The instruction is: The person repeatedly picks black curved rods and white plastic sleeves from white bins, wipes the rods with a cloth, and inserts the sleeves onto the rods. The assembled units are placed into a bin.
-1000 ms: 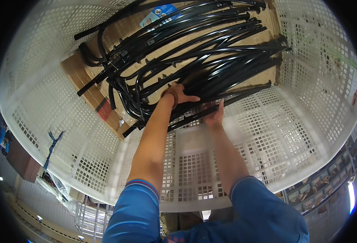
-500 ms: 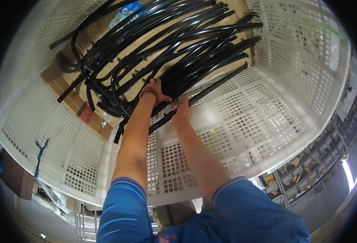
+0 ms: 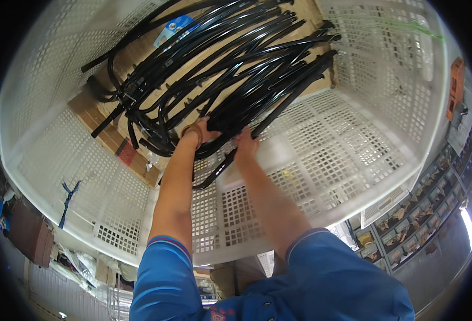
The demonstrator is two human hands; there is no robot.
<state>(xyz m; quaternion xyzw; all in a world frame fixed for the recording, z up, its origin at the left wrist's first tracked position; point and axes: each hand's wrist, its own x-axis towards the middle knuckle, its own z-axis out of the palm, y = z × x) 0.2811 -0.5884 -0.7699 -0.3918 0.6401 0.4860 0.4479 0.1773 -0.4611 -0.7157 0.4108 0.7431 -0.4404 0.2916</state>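
Long black bent metal-looking tubes [image 3: 260, 93]: smooth, glossy
White perforated plastic basket [image 3: 321, 160]: matt
Your blue cloth sleeves [image 3: 166, 278]: matt

Over to my right, a grey rack [image 3: 402, 235] of small compartments, and a white strip of light [image 3: 468, 227] blazing near it! On my left, a dark brown cabinet-like box [image 3: 28, 232], ribbed grey surface [image 3: 46, 291] showing below.

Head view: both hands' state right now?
Left hand: on the bent black tubes; fingers partly hidden, grip cannot be told.
Right hand: closed on nearest black tube.
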